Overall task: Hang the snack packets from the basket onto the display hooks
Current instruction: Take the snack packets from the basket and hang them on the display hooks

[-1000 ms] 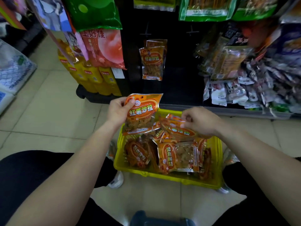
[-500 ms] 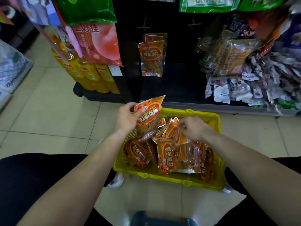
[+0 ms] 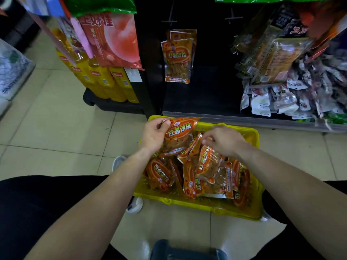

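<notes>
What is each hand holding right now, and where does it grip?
The left hand pinches an orange packet by its top corner. The right hand grips the top edge of another packet over the basket.

Orange snack packets (image 3: 204,177) lie jumbled in my yellow basket (image 3: 197,205); two identical packets (image 3: 177,59) hang on a display hook (image 3: 169,21).

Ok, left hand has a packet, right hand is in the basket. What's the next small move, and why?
Probably lift the right hand with the packet it is pinching, clear of the basket. The left hand already holds a packet upright above the pile, and the hook above the hung packets looks to have room, so both could go up together.
</notes>
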The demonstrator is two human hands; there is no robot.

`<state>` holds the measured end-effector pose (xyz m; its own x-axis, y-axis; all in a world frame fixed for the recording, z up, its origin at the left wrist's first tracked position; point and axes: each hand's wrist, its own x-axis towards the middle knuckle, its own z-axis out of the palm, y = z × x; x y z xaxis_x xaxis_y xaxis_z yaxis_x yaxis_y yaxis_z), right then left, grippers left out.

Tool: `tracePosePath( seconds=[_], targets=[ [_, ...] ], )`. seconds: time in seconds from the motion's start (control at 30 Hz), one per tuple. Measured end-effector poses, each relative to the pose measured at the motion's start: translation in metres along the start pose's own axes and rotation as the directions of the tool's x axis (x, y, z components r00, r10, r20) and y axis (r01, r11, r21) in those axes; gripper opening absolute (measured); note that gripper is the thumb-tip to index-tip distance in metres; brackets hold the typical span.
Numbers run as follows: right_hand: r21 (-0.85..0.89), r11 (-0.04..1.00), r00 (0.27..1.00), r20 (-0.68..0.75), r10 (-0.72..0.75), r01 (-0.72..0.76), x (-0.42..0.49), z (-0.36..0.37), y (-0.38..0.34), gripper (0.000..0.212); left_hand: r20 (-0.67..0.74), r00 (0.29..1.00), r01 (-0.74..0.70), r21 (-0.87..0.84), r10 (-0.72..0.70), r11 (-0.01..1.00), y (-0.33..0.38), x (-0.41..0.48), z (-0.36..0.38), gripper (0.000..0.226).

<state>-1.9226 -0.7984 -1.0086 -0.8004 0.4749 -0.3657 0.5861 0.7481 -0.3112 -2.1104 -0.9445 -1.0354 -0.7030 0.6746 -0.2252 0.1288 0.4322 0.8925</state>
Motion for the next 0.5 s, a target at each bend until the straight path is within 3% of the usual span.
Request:
tracePosePath(
  seconds=[0.2, 0.5],
  targets=[
    [-0.026, 0.992, 0.947, -0.295, -0.128, 0.126, 0.007, -0.013, -0.011, 0.018, 0.114, 0.993, 0.037, -0.143, -0.021, 0.989, 0.005, -0.004, 0.012, 0.018],
    [0.183, 0.978, 0.913, -0.408, -0.017, 0.100, 0.023, -0.024, -0.027, 0.025, 0.218, 0.976, 0.085, -0.259, -0.027, 0.962, 0.024, -0.013, 0.012, 0.025]
  ],
)
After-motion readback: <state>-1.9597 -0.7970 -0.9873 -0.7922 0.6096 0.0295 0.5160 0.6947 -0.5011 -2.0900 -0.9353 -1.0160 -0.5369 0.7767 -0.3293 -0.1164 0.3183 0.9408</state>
